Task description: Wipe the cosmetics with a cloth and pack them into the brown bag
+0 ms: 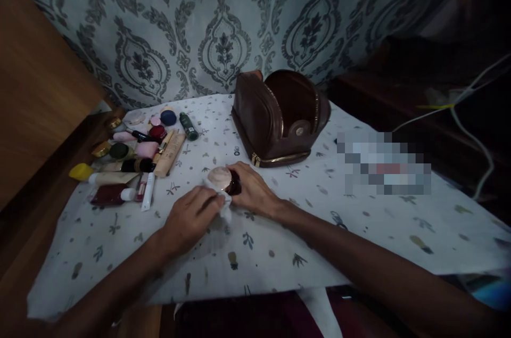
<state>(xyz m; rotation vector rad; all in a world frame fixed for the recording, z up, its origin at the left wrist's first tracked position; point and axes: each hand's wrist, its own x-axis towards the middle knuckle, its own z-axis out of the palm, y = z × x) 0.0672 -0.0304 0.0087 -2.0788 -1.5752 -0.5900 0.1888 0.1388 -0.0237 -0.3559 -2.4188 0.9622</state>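
Note:
My right hand (253, 189) grips a small dark brown cosmetic jar (236, 182) from its right side, with the jar's pale round lid (219, 176) turned toward me. Pinched in my left hand (190, 216) is a crumpled white tissue (225, 208), which touches the lid's lower left edge. Both hands are close together over the middle of the table. Part of the jar is hidden behind my fingers and the tissue. Just beyond my right hand stands a brown leather toiletry bag (255, 117), its top unzipped and its inside dark.
Several cosmetics lie grouped at the left, among them a dark red bottle (107, 195), a beige tube (170, 154) and a green bottle (189, 126). A blurred-out item (387, 165) lies right on the patterned tablecloth (275, 269). A white cable (463, 130) hangs beyond the right edge.

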